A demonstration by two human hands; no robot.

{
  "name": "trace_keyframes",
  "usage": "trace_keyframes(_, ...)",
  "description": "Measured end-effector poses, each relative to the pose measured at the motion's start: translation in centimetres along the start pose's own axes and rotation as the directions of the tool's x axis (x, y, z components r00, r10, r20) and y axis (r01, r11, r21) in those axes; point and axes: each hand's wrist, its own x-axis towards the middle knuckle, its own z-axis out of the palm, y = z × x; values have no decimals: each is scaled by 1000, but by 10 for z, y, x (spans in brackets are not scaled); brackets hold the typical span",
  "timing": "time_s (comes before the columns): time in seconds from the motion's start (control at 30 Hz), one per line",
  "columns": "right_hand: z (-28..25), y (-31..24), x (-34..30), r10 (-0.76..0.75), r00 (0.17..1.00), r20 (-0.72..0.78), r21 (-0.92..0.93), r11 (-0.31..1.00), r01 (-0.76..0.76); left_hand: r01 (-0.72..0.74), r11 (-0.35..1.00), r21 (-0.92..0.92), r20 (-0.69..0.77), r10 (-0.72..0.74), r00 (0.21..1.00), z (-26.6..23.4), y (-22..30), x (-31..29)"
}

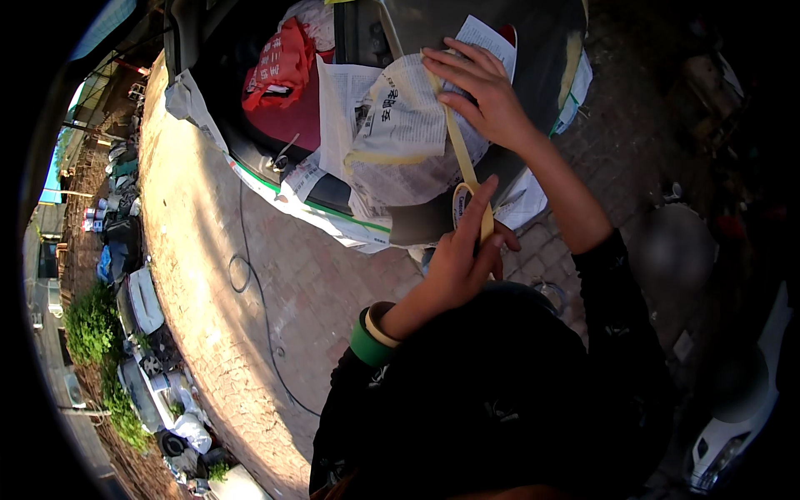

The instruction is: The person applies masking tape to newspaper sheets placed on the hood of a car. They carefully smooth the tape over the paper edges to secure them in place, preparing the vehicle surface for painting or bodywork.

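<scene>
My left hand (458, 268) is closed around a roll of masking tape (461, 204). From the roll a pale yellow strip of tape (457, 142) runs up, pulled taut, to the newspaper (400, 117). My right hand (487, 93) lies on the upper part of that sheet with its fingers stretched out, touching the strip's far end. A green tape roll (370, 343) and a tan ring (380, 325) sit around my left wrist. The newspaper is crumpled over a dark vehicle part, with another yellow strip (387, 157) along its lower edge.
A red bag (282, 67) rests on a maroon surface (287, 129) beside the newspaper. Green tape (321, 207) and paper line the dark part's edge. A thin hose (265, 333) crosses the brick paving. Clutter lies far left; a white car (737, 425) is at lower right.
</scene>
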Motion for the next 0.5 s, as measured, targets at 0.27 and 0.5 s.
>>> trace_keyframes(0.27,1,-3,1,4,1000,-8,-48,999,-4,119,952,-283,-36,-135,990,-17,-20,-7)
trace_keyframes(0.5,0,-4,0,-11,1000,23,-61,998,12,164,864,-477,-31,-203,979,-30,-37,-4)
